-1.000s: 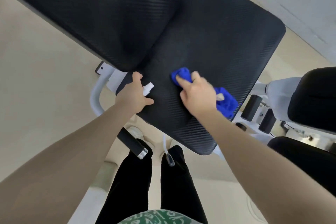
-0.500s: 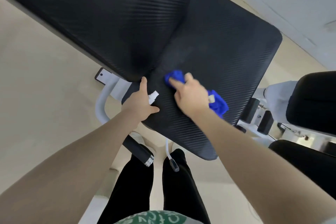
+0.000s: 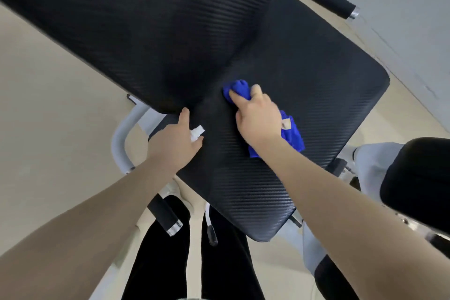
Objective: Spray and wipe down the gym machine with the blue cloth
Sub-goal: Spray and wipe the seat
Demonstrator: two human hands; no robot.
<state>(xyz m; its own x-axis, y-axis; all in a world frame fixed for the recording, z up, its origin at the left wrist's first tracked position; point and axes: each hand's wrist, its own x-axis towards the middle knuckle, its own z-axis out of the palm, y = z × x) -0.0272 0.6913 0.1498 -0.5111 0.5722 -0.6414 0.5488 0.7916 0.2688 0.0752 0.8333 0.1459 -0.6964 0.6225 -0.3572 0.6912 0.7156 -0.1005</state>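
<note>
The gym machine has a black textured seat pad (image 3: 316, 85) and a black back pad (image 3: 136, 27) that meet in a crease. My right hand (image 3: 258, 119) grips the bunched blue cloth (image 3: 292, 136) and presses it on the seat close to that crease. One end of the cloth sticks out past my fingers, the other behind my wrist. My left hand (image 3: 177, 139) holds a small spray bottle, of which only the white nozzle (image 3: 196, 133) shows, at the seat's left edge, with my index finger stretched toward the back pad.
White frame tubes (image 3: 119, 136) run under the seat. Black handles with chrome ends stand at the upper right (image 3: 326, 0) and near my legs (image 3: 165, 214). Another black pad (image 3: 418, 182) is at the right. Beige floor lies to the left.
My right hand has slid the cloth up the seat toward the crease with the back pad. My left hand with the bottle has kept beside it at the seat's left edge.
</note>
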